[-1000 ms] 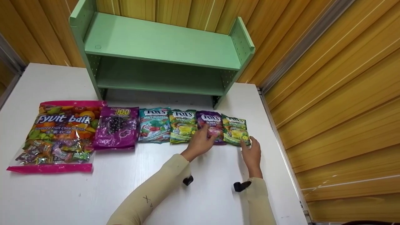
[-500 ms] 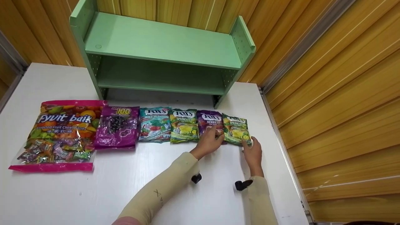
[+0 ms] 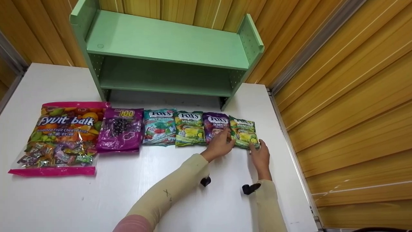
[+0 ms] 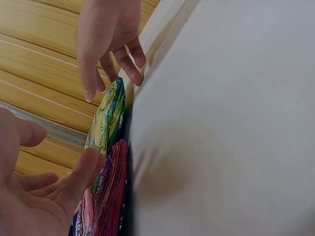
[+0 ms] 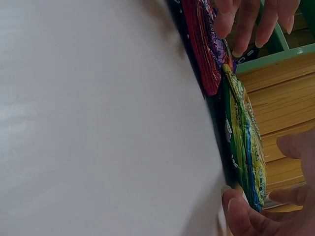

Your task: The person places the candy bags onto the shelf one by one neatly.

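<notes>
A row of candy bags lies on the white table. My left hand is over the lower part of the purple Fox's Berries bag, near its right edge, fingers loosely extended. To its right lies a green-yellow Fox's Spring Tea bag. My right hand touches that bag's lower right corner with loosely bent fingers; in the right wrist view, fingertips rest by the end of the Spring Tea bag. The left wrist view has the Berries bag below my left fingers, partly hidden by them.
Leftward lie another Spring Tea bag, a teal Mint Blossom bag, a purple grape-picture bag and a large Fyvit baik bag. A green shelf stands behind the row. A yellow wood-look wall borders the right side.
My left hand has slid right across the lower part of the Berries bag toward the rightmost Spring Tea bag. My right hand has stayed nearly still at the corner of that bag.
</notes>
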`<action>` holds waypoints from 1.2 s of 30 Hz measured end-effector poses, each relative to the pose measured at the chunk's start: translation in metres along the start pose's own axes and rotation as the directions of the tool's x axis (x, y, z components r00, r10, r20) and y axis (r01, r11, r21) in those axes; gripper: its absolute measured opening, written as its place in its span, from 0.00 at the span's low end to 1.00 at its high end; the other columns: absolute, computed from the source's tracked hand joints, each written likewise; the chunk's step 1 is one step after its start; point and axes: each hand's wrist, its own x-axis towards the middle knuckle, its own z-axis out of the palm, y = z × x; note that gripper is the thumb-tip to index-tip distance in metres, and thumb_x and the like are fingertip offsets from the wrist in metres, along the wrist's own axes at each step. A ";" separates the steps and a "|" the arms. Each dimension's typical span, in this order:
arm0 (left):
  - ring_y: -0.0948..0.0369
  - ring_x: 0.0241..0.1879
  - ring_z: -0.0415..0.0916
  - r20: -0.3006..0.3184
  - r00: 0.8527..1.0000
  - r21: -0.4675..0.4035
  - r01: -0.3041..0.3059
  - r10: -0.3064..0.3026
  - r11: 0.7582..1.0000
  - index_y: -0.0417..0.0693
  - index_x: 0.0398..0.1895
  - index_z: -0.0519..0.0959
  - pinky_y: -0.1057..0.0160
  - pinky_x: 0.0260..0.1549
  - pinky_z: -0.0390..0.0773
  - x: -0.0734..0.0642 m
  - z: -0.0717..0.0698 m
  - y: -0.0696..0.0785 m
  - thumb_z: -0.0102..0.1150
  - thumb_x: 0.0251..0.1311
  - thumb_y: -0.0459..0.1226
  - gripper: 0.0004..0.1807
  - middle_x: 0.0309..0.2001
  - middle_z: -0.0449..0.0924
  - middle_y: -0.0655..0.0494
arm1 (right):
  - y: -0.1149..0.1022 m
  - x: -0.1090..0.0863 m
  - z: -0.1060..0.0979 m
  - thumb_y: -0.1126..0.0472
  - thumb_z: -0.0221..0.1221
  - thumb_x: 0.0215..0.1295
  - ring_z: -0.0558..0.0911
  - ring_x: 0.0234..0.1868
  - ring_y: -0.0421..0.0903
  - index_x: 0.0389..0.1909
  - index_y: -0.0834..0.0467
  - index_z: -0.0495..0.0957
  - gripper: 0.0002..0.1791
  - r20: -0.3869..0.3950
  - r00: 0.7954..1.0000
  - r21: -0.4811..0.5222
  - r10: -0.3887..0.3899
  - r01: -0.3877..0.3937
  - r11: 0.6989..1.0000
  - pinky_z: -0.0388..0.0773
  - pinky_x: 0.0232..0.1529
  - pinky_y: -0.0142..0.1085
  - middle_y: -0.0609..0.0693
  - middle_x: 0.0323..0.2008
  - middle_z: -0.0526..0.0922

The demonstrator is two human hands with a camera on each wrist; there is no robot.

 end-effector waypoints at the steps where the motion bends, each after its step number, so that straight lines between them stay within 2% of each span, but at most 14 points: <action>1: 0.55 0.44 0.76 0.006 1.000 -0.002 0.005 -0.005 1.000 0.41 0.61 0.68 0.56 0.46 0.77 0.000 0.001 0.000 0.54 0.66 0.44 0.24 0.47 0.79 0.48 | 0.000 0.000 0.000 0.45 0.47 0.73 0.74 0.61 0.58 0.75 0.60 0.49 0.38 0.002 1.000 0.001 0.003 -0.003 1.000 0.65 0.67 0.51 0.63 0.74 0.54; 4: 0.53 0.47 0.77 0.024 1.000 -0.030 0.021 -0.021 0.999 0.40 0.64 0.67 0.54 0.49 0.77 0.001 0.002 0.002 0.53 0.67 0.44 0.26 0.49 0.79 0.45 | 0.000 0.000 0.000 0.46 0.47 0.73 0.60 0.72 0.60 0.74 0.62 0.50 0.38 0.002 1.000 -0.004 0.003 -0.003 1.000 0.57 0.72 0.52 0.64 0.74 0.55; 6: 0.52 0.49 0.76 0.036 0.999 -0.050 0.038 -0.037 0.998 0.41 0.66 0.66 0.53 0.50 0.76 0.002 0.004 0.002 0.52 0.68 0.44 0.27 0.50 0.78 0.45 | 0.000 0.001 0.000 0.46 0.48 0.73 0.54 0.75 0.60 0.74 0.62 0.51 0.37 0.000 1.000 -0.009 -0.004 0.004 1.000 0.55 0.73 0.52 0.64 0.73 0.55; 9: 0.51 0.52 0.76 0.059 0.996 -0.063 0.065 -0.061 0.996 0.42 0.67 0.64 0.52 0.51 0.76 0.005 0.007 0.002 0.51 0.68 0.44 0.27 0.53 0.77 0.44 | 0.000 0.002 0.001 0.47 0.47 0.73 0.54 0.75 0.60 0.74 0.63 0.51 0.37 0.001 1.000 -0.010 -0.011 0.011 1.000 0.55 0.73 0.53 0.64 0.73 0.56; 14: 0.50 0.60 0.72 0.087 0.992 -0.080 0.096 -0.089 0.992 0.43 0.69 0.62 0.50 0.59 0.73 0.006 0.010 0.003 0.51 0.69 0.45 0.30 0.60 0.74 0.43 | -0.001 0.004 0.002 0.47 0.47 0.73 0.54 0.75 0.60 0.74 0.64 0.50 0.37 0.001 1.000 -0.021 0.004 -0.004 1.000 0.54 0.73 0.53 0.65 0.73 0.55; 22: 0.49 0.62 0.72 0.076 0.993 -0.065 0.094 -0.089 0.994 0.42 0.67 0.63 0.52 0.62 0.71 0.006 0.017 0.003 0.53 0.67 0.44 0.28 0.62 0.73 0.42 | -0.001 0.008 0.001 0.46 0.47 0.73 0.55 0.74 0.62 0.73 0.67 0.51 0.38 -0.006 1.000 -0.050 0.012 -0.012 0.999 0.55 0.72 0.53 0.67 0.72 0.56; 27: 0.48 0.65 0.68 0.075 0.991 -0.122 0.118 -0.110 0.986 0.40 0.69 0.62 0.51 0.64 0.68 0.006 0.020 0.004 0.54 0.67 0.41 0.30 0.65 0.70 0.40 | -0.001 0.009 0.001 0.46 0.47 0.73 0.56 0.73 0.62 0.72 0.68 0.53 0.38 -0.004 1.000 -0.037 0.007 -0.007 0.999 0.56 0.72 0.54 0.68 0.71 0.57; 29: 0.48 0.66 0.66 0.082 0.988 -0.167 0.146 -0.134 0.975 0.41 0.69 0.61 0.51 0.66 0.67 0.007 0.022 0.004 0.54 0.67 0.42 0.31 0.66 0.69 0.41 | -0.001 0.009 0.001 0.46 0.47 0.72 0.57 0.73 0.62 0.72 0.68 0.54 0.38 -0.007 1.000 -0.034 0.002 -0.002 0.999 0.57 0.71 0.54 0.68 0.71 0.58; 31: 0.48 0.68 0.65 0.091 0.982 -0.234 0.185 -0.168 0.954 0.41 0.69 0.61 0.51 0.66 0.66 0.007 0.022 0.005 0.54 0.66 0.43 0.31 0.67 0.67 0.42 | -0.001 0.009 0.001 0.46 0.47 0.72 0.58 0.72 0.62 0.71 0.68 0.55 0.37 -0.009 1.000 -0.036 -0.001 0.000 0.999 0.57 0.71 0.54 0.68 0.70 0.59; 33: 0.49 0.68 0.64 0.098 0.974 -0.318 0.227 -0.206 0.921 0.42 0.69 0.62 0.52 0.67 0.66 0.007 0.023 0.004 0.55 0.66 0.44 0.31 0.68 0.67 0.42 | -0.001 0.009 0.001 0.46 0.47 0.72 0.58 0.72 0.62 0.71 0.67 0.56 0.37 -0.008 1.000 -0.039 0.001 -0.001 0.999 0.58 0.71 0.54 0.68 0.70 0.59; 36: 0.50 0.64 0.70 0.098 0.964 -0.422 0.264 -0.246 0.867 0.42 0.67 0.63 0.54 0.62 0.71 0.008 0.023 0.001 0.57 0.64 0.43 0.31 0.67 0.68 0.43 | 0.000 0.009 0.001 0.46 0.47 0.72 0.58 0.72 0.62 0.71 0.67 0.56 0.37 -0.007 1.000 -0.040 0.011 -0.012 0.999 0.58 0.71 0.54 0.68 0.70 0.59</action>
